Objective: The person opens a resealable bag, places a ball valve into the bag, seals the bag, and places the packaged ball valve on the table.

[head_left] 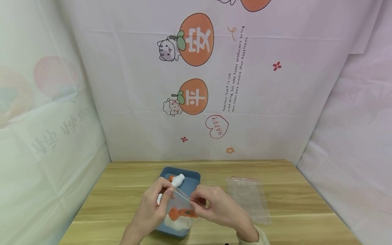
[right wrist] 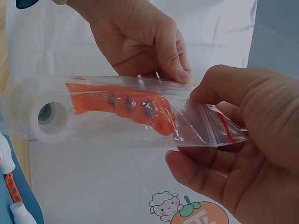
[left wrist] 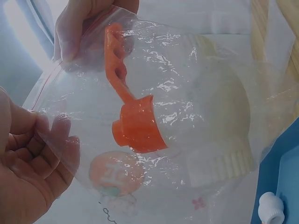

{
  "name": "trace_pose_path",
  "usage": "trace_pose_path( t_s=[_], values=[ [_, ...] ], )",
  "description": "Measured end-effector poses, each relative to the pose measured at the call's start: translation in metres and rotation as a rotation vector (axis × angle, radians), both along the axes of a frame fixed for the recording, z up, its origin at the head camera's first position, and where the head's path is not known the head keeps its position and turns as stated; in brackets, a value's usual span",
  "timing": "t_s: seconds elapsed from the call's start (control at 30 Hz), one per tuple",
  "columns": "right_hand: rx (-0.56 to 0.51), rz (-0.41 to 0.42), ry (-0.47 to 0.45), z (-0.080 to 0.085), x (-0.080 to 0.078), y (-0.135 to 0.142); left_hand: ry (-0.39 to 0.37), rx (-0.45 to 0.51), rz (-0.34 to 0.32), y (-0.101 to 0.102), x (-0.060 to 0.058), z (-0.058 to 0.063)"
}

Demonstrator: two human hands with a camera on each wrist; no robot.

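Observation:
A clear zip bag with a red line by its seal hangs between my two hands above the blue tray. At one end of its top edge, my left hand pinches the plastic between thumb and finger. My right hand pinches the other end. Inside the bag lie an orange piece with a wavy, notched handle and a whitish rounded part with a ribbed end. The right wrist view shows the whitish part's round opening. Whether the seal is closed I cannot tell.
In the tray sits a white bulb-shaped piece with orange beside it, partly hidden by my left hand. A second clear zip bag lies flat on the wooden table to the right. White printed cloth hangs behind and at both sides.

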State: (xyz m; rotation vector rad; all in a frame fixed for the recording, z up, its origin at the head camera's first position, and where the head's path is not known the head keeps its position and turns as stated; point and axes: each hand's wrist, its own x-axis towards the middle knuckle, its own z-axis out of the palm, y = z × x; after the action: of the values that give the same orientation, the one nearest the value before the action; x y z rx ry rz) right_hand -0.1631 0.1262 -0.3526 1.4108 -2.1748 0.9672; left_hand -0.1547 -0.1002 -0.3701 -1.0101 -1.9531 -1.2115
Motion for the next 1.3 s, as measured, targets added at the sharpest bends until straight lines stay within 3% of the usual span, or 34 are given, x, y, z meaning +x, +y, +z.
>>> trace_pose_path(
  t_s=[0.67,1.07,1.3],
  values=[
    [0.044,0.001,-0.014,0.001,0.001,-0.001,-0.009,-0.003,0.041,-0.009,-0.001,0.001],
    [0.089,-0.009,-0.099,0.000,0.002,0.000,-0.070,-0.010,0.060,-0.013,0.000,0.003],
    [0.106,-0.007,-0.103,0.002,0.003,0.001,-0.025,-0.011,0.062,-0.014,-0.001,0.004]
  ],
)
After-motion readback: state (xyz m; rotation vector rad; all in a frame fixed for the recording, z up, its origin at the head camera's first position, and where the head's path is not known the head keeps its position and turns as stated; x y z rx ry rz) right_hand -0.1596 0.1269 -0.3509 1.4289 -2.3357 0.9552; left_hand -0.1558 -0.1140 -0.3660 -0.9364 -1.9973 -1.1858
